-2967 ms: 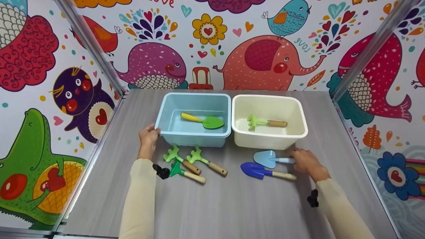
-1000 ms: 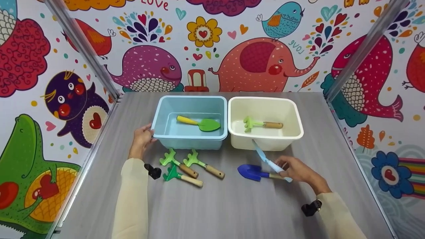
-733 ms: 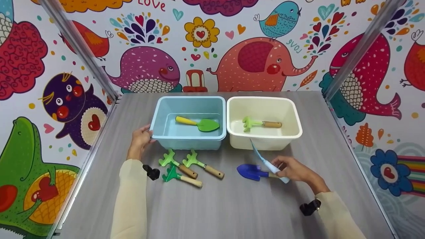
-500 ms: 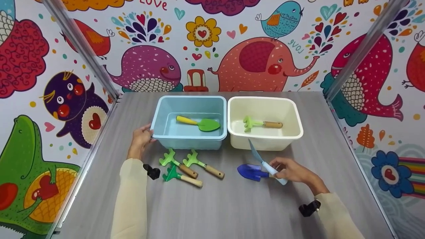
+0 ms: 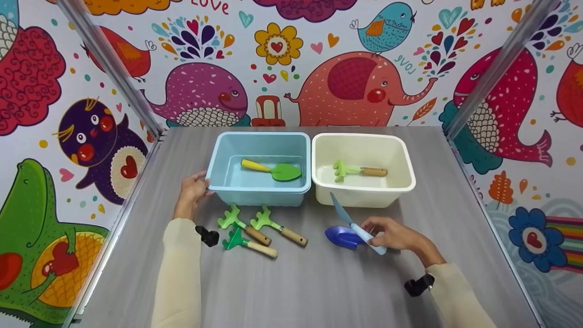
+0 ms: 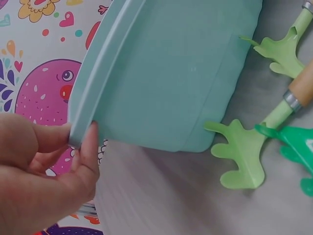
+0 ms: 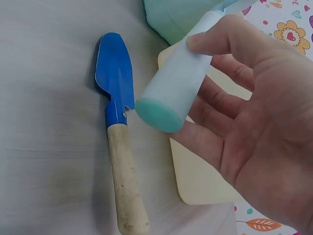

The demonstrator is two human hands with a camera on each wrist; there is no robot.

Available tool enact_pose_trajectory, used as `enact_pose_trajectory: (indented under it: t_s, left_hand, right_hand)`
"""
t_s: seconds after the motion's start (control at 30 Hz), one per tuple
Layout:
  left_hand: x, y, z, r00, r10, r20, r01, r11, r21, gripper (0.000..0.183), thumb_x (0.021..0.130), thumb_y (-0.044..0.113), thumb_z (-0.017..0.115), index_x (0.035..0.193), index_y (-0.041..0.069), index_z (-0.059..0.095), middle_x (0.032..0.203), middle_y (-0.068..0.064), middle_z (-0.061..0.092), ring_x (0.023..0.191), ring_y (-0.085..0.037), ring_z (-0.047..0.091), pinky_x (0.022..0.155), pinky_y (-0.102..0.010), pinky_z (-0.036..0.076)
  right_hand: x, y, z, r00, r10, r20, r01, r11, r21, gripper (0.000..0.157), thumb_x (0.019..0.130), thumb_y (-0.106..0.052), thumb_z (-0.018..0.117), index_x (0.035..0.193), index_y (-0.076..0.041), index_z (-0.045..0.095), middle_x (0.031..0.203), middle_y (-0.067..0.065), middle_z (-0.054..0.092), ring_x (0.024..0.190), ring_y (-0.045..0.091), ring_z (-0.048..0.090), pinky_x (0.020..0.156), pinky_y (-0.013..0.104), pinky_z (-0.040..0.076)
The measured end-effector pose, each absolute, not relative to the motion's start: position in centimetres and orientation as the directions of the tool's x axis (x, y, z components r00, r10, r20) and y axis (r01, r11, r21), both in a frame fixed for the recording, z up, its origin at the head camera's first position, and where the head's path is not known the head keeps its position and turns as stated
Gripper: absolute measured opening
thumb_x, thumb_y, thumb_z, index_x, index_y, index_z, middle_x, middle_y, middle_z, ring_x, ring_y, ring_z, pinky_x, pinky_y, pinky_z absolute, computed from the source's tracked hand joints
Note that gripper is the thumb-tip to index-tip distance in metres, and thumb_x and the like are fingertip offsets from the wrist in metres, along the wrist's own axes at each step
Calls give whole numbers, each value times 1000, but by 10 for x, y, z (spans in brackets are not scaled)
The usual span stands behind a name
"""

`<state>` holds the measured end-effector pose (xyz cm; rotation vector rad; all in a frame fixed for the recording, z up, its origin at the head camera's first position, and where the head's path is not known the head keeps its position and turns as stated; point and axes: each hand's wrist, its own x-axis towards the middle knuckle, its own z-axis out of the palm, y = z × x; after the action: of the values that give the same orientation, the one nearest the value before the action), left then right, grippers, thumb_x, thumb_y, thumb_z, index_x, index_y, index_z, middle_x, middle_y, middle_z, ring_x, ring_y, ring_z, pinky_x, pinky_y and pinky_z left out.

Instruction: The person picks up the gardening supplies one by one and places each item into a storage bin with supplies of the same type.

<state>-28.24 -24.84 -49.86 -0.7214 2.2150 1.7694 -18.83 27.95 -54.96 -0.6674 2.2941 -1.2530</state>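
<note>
My right hand (image 5: 394, 234) pinches the handle of a light blue trowel (image 5: 364, 233) between thumb and fingers. The trowel is held tilted above the table, its blade up toward the cream bin's front wall. Beneath it lies a dark blue trowel (image 7: 116, 73) with a wooden handle, partly covered in the head view. At the left, my left hand (image 5: 193, 191) pinches the rim at the front left corner of the light blue bin (image 6: 161, 73). Inside that bin rests a green trowel (image 5: 286, 171) with a yellow handle. The cream bin (image 5: 364, 197) holds a light green hand rake (image 5: 362, 170).
In front of the blue bin lie two light green hand rakes (image 5: 291, 234) (image 5: 248, 228) and a darker green rake-like tool (image 5: 255, 246) with a pale wooden handle. Both bins stand side by side on the grey table (image 5: 291, 291). Patterned walls (image 5: 282, 91) and metal posts border it.
My right hand has lifted the light blue trowel off the table, tilted it blade up and shifted it leftward over the dark blue one. My left hand stays at the blue bin's rim.
</note>
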Motion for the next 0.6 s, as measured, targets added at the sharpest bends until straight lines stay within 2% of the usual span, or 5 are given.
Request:
enact_pose_trajectory:
  t_s: [0.2,0.27,0.43,0.6]
  left_hand:
    - [-283,-248,-498,-845,-240,-478,-518,143,843,50,108,9,39,157,8,32,153,-19,43,103,-13,57,87,-20,55]
    - [-283,-248,-498,-847,-239,-475,-514,140,846,50,107,9,38,157,7,31,153,-20,42,100,-12,57,87,-20,55]
    - [-283,-248,-497,-858,-240,-455,-496,155,854,50,107,8,39,156,5,31,150,-22,45,90,-8,57,77,-16,55]
    - [-281,-247,-497,-870,-236,-433,-478,188,858,48,107,7,39,155,4,35,150,-22,46,93,-10,58,76,-15,54]
  right_hand:
    - [-191,273,-545,-787,-602,-133,-200,453,-869,35,87,-8,72,121,-2,63,106,16,67,93,16,60,82,26,51]
    - [-192,271,-542,-792,-598,-124,-198,443,-874,35,87,-8,72,120,-2,63,106,15,66,92,15,60,82,26,50]
    - [-196,267,-540,-803,-589,-92,-207,420,-884,35,87,-9,72,120,-3,63,108,15,66,92,15,60,83,27,49]
    - [-197,263,-539,-811,-580,-77,-193,389,-901,35,88,-11,72,122,-5,64,108,13,66,92,16,61,82,27,50]
